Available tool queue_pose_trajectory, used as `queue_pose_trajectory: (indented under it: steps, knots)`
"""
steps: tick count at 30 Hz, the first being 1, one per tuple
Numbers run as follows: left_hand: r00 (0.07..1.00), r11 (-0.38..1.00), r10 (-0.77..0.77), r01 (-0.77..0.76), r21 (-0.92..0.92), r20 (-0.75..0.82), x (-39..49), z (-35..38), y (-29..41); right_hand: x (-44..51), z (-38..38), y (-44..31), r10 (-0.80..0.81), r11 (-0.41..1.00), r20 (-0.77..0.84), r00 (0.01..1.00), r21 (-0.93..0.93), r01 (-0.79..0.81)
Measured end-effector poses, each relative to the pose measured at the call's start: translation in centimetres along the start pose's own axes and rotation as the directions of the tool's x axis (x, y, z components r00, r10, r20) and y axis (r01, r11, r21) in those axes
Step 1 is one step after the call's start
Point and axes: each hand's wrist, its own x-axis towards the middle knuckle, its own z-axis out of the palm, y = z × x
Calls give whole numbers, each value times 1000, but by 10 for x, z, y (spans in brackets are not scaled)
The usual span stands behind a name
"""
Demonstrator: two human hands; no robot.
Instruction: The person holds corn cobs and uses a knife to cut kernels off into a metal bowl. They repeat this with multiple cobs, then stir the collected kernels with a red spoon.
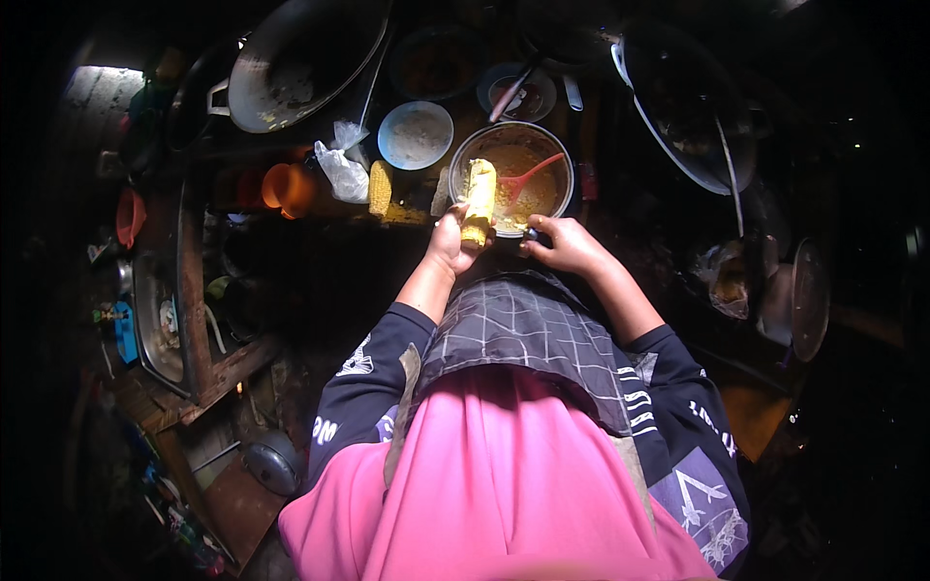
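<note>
My left hand (pixel 447 243) grips a corn cob (pixel 479 196), tilted upright over the near left rim of a bowl. The cob's face is bright yellow in the light and looks partly stripped. In the bowl (pixel 564 149) are a pale yellow mixture with corn bits and a red spoon or ladle (pixel 536 168) leaning on the right side. At the near right rim, my right hand (pixel 570 245) pinches a small dark handle (pixel 536 234), perhaps a knife's; its blade cannot be made out. Left of the bowl lie another corn cob (pixel 380 189) and a pale, stripped-looking cob (pixel 440 192).
A blue-rimmed plate with pale powder (pixel 415 135) and a knotted plastic bag (pixel 343 171) stand left of the bowl. Behind it is a plate with a utensil (pixel 512 94). Large woks (pixel 305 65) (pixel 683 109) flank the work area. Orange cups (pixel 287 187) and a sink (pixel 161 363) are farther left.
</note>
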Motion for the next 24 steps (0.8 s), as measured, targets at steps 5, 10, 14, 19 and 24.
queue_pose_trajectory:
  steps: [5,10,14,19,24]
  knots:
    - [997,996,42,-46,-73,-58,5,5,-2,1,7,-14,-105,992,-19,994,-77,104]
    - [997,997,41,-45,-67,-66,1,11,-1,3,6,-15,-110,976,-27,994,-193,103]
    - [992,991,118,-115,69,-38,-2,15,1,7,10,-14,-130,965,-12,991,-233,123]
    - [971,970,206,-187,153,-118,-1,22,-4,19,19,-10,8,952,-9,1000,-306,-10]
    - [976,980,199,-198,20,-84,3,23,-11,24,31,-8,48,931,-68,997,-357,-69]
